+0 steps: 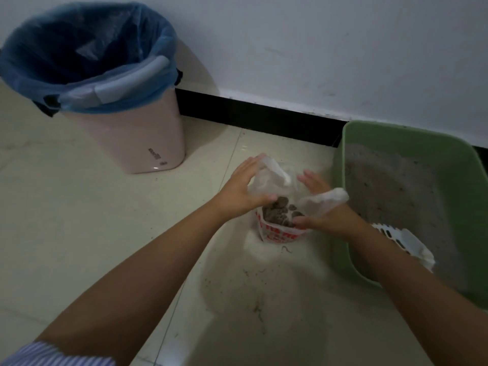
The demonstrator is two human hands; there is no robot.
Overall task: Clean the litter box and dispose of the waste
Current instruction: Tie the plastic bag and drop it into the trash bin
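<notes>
A small white plastic bag [280,235] with red print stands on the floor, open at the top, with several dark clumps of waste [280,211] inside. My left hand [244,188] holds the bag's left handle loop, and my right hand [326,213] holds the right handle loop. The green litter box [340,165] sits to the right against the wall, with grey litter in it. A white slotted scoop [404,240] lies in the box's near end, partly behind my right forearm.
A pink trash bin [137,138] lined with a blue bag stands at the back left by the wall. A black baseboard [250,112] runs along the white wall. Litter crumbs and dust lie scattered on the pale tiled floor [250,299] in front of the bag.
</notes>
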